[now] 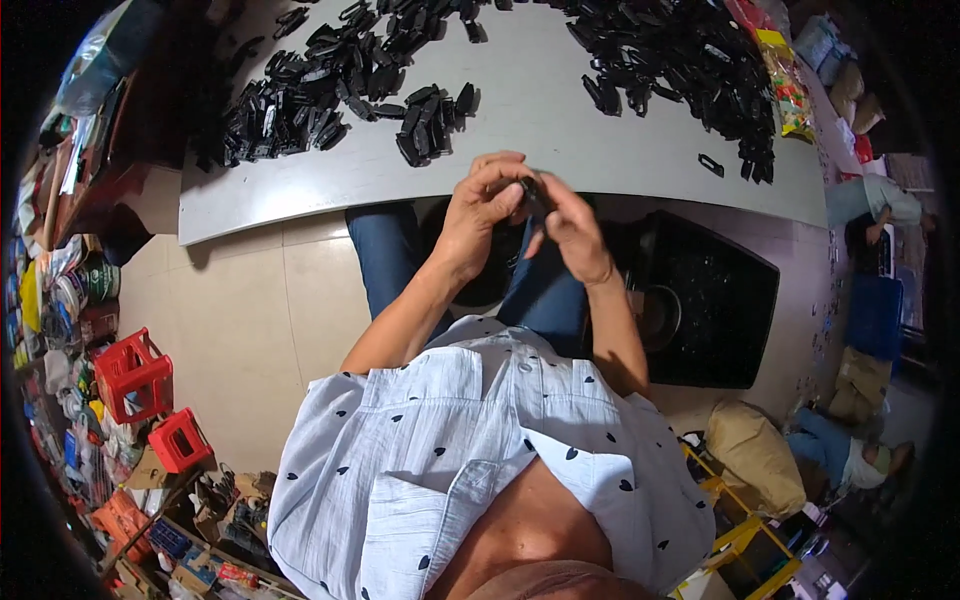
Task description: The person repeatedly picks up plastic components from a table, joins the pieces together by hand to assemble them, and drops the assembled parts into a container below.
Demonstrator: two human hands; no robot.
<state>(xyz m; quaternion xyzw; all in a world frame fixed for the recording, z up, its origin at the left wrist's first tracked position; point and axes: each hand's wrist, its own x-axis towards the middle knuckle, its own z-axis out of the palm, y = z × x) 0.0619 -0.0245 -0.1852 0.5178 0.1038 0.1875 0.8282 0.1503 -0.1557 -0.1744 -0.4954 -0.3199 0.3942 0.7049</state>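
So the pale tabletop (540,110) runs across the top of the frame, and its front edge is the main hazard I'd say: bump it and stuff could slide off. The black tray-like thing (735,372) at centre right sits low beside the legs, so a knee could knock it. The heap of black parts (690,70) upper right trails down close to that edge, easier to sweep off than the pile (300,95) upper left. Left hand (468,215), mid-frame, has its fingers pinched around a small black part (529,187); the right hand (572,225) is right up against it, too blurred to make out if those fingers grip. That part's by the edge, above the lap, so a slip would probably drop it out of sight.
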